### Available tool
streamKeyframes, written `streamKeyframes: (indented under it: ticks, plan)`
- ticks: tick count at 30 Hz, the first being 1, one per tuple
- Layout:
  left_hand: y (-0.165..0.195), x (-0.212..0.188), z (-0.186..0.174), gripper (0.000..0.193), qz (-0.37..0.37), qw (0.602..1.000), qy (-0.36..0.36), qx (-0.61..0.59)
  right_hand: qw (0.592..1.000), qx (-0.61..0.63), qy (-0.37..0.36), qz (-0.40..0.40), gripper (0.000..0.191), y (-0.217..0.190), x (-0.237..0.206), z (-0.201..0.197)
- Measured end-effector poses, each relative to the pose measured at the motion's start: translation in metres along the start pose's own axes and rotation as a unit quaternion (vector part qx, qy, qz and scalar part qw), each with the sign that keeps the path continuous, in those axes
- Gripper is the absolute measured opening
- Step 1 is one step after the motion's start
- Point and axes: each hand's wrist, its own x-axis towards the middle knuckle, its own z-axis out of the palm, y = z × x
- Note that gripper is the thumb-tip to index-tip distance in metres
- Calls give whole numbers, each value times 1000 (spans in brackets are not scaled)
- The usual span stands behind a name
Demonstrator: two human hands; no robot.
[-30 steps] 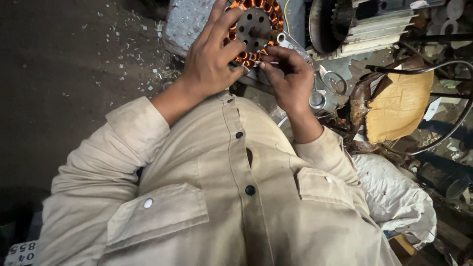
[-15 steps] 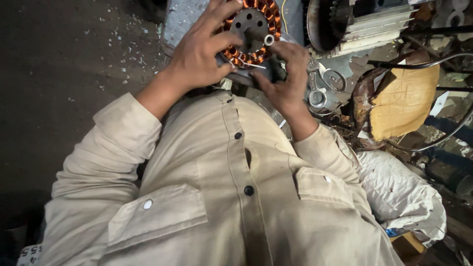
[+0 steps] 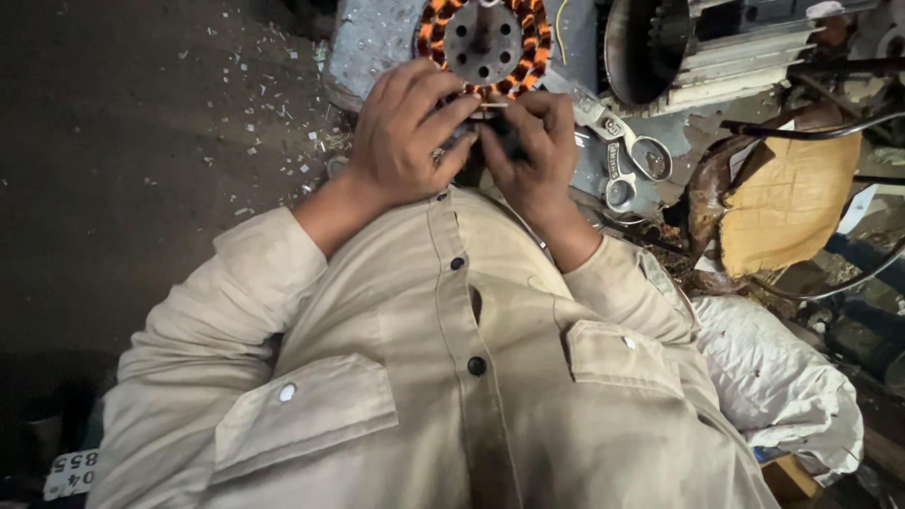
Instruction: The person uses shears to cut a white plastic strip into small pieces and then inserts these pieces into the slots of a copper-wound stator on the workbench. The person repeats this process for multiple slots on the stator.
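A round motor stator (image 3: pixel 483 38) with orange copper windings and a grey holed core lies on a grey metal block (image 3: pixel 377 42) at the top. Just below its near edge, my left hand (image 3: pixel 401 141) and my right hand (image 3: pixel 533 155) meet with fingers curled. Between their fingertips they pinch a thin pale strip (image 3: pixel 492 106). Something dark sits under my right fingers, and I cannot tell what it is. My beige buttoned shirt (image 3: pixel 452 377) fills the lower half of the view.
Scissors (image 3: pixel 632 165) lie right of my right hand on the metal block. A finned motor housing (image 3: pixel 716 47) stands at the top right, with black cables, a yellow-brown cardboard piece (image 3: pixel 787 203) and a white sack (image 3: pixel 778 377). White scraps litter the dark floor (image 3: pixel 141 141) on the left.
My left hand came off the stator face and dropped toward my chest. Both hands now meet below the stator, which shows uncovered.
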Motion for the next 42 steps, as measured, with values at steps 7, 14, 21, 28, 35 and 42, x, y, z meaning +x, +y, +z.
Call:
streamKeyframes:
  ticks: [7,14,21,28,35,42]
  plan:
    - [-2,5,0,23,-31,998,8,-54,998,-42,3,-53,42,5,-3,0]
    - [-8,3,8,22,39,998,33,-37,998,-44,4,-39,37,10,-9,1]
    - [-11,2,9,19,52,997,25,-48,999,-38,-18,-20,41,11,-11,-1]
    - [0,4,2,18,41,999,18,-13,997,-51,-38,-53,40,13,-15,-2]
    - [18,8,-5,26,16,998,-37,47,997,-48,-15,-50,39,14,-17,4]
    - [10,-2,-9,25,-8,1000,-21,20,999,-31,-16,-28,37,8,-18,10]
